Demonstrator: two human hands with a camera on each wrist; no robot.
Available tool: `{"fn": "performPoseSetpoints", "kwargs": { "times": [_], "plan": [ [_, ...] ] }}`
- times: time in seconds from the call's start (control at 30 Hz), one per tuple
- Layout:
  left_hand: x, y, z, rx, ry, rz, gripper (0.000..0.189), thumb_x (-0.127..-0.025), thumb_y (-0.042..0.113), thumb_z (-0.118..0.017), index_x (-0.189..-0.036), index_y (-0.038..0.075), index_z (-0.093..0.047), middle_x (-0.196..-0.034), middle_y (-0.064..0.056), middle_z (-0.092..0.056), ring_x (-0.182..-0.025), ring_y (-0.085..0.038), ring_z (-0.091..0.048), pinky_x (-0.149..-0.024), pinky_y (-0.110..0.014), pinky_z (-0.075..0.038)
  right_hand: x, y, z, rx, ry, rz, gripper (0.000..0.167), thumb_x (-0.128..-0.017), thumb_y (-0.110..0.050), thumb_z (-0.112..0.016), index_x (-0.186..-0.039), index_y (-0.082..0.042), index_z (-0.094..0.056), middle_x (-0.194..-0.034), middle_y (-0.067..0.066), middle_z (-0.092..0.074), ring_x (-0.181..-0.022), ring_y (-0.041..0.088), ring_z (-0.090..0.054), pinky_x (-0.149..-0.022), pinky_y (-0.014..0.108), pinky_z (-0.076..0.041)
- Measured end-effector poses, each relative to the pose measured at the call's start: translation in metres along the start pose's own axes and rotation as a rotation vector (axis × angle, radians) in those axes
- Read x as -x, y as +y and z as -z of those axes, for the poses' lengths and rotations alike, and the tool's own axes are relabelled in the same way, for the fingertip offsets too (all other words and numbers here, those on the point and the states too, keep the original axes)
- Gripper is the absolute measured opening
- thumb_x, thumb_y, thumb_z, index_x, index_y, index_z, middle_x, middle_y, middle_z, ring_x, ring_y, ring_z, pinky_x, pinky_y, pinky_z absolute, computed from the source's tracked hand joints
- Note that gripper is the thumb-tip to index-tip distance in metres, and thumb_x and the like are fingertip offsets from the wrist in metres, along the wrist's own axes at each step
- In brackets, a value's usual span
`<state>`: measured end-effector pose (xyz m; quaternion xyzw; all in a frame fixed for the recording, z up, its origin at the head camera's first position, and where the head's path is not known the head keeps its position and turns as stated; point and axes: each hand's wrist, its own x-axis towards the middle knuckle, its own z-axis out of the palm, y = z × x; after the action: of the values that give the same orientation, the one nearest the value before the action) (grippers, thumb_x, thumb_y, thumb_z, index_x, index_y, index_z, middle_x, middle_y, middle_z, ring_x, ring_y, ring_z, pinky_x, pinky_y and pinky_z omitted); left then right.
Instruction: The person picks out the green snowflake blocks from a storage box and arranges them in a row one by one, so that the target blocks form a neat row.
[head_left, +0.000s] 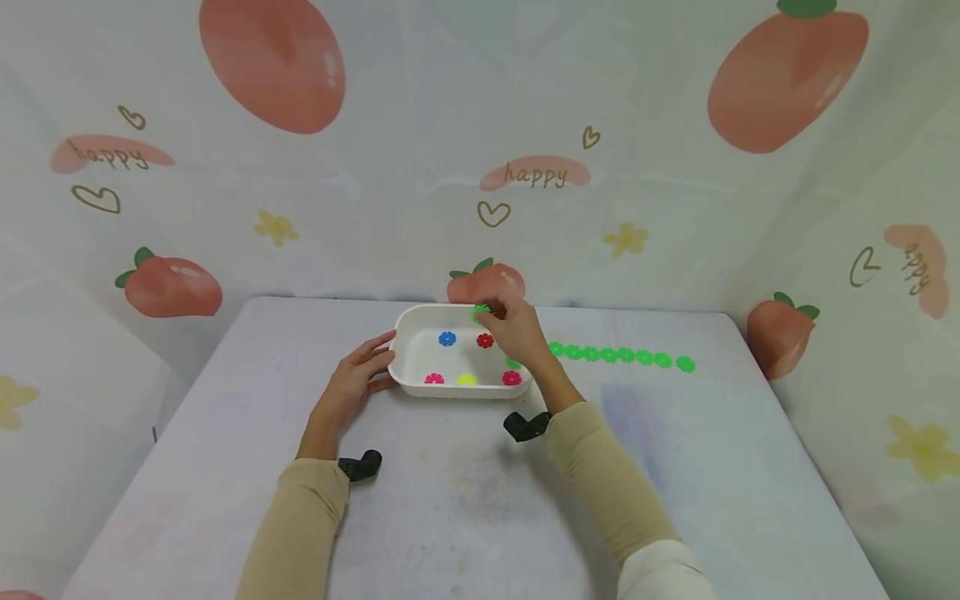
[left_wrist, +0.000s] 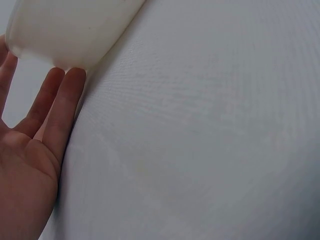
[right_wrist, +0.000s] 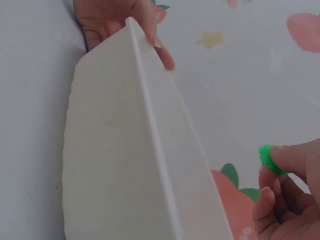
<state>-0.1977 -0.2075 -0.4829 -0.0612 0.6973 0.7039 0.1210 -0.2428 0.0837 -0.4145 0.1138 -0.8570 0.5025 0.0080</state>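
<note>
A white tray (head_left: 465,391) stands on the table with several flower-shaped pieces in it: a blue piece (head_left: 447,339), a red piece (head_left: 485,341), a yellow piece (head_left: 467,380), a pink piece (head_left: 434,379) and others. My left hand (head_left: 351,384) rests against the tray's left end. Its nearly straight fingers (left_wrist: 65,105) touch the outer wall in the left wrist view. Over the tray's far right part, my right hand (head_left: 516,332) pinches a green flower piece (right_wrist: 270,159) between thumb and fingertips, held above the rim.
To the right of the tray, several green flower pieces (head_left: 608,355) lie in a row on the white-covered table (head_left: 465,517). A patterned cloth (head_left: 405,167) hangs behind and at the sides. Dark wrist devices (head_left: 527,427) sit under both wrists.
</note>
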Motion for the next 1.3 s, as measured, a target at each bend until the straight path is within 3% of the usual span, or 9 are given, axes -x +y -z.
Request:
{"fn": "performPoseSetpoints", "kwargs": {
  "times": [0.4, 0.63, 0.9, 1.3],
  "plan": [
    [0.001, 0.0, 0.002, -0.01, 0.006, 0.013, 0.053, -0.104, 0.03, -0.061, -0.154, 0.027, -0.046, -0.158, -0.01, -0.048, -0.119, -0.009, -0.062, -0.092, -0.022, -0.059, 0.009, 0.011, 0.023, -0.032, 0.092, 0.0, 0.029, -0.099, -0.025, -0.067, -0.124, -0.009, -0.069, -0.111, 0.009, -0.071, -0.098, 0.025, -0.063, -0.081, 0.029, -0.054],
    [0.004, 0.002, 0.002, -0.002, 0.006, 0.011, 0.054, -0.103, 0.029, -0.062, -0.154, 0.026, -0.046, -0.157, -0.012, -0.047, -0.116, -0.008, -0.063, -0.091, -0.022, -0.059, 0.011, 0.027, 0.036, -0.052, 0.159, -0.063, 0.029, -0.099, -0.026, -0.068, -0.124, -0.011, -0.07, -0.109, 0.009, -0.07, -0.097, 0.025, -0.063, -0.079, 0.029, -0.052],
    [-0.002, -0.002, 0.004, 0.006, 0.003, 0.009, 0.054, -0.103, 0.029, -0.062, -0.154, 0.025, -0.046, -0.157, -0.013, -0.047, -0.114, -0.006, -0.065, -0.091, -0.022, -0.059, 0.018, 0.041, 0.055, -0.043, 0.186, -0.09, 0.026, -0.1, -0.027, -0.066, -0.123, -0.014, -0.07, -0.108, 0.009, -0.069, -0.092, 0.021, -0.062, -0.071, 0.026, -0.049],
    [-0.004, -0.002, 0.003, 0.009, 0.0, 0.018, 0.054, -0.104, 0.027, -0.061, -0.155, 0.026, -0.045, -0.158, -0.012, -0.046, -0.117, -0.01, -0.063, -0.091, -0.022, -0.059, 0.029, 0.065, 0.075, -0.052, 0.214, -0.14, 0.031, -0.1, -0.028, -0.065, -0.126, -0.011, -0.069, -0.109, 0.009, -0.07, -0.096, 0.021, -0.065, -0.072, 0.024, -0.052]
  ]
}}
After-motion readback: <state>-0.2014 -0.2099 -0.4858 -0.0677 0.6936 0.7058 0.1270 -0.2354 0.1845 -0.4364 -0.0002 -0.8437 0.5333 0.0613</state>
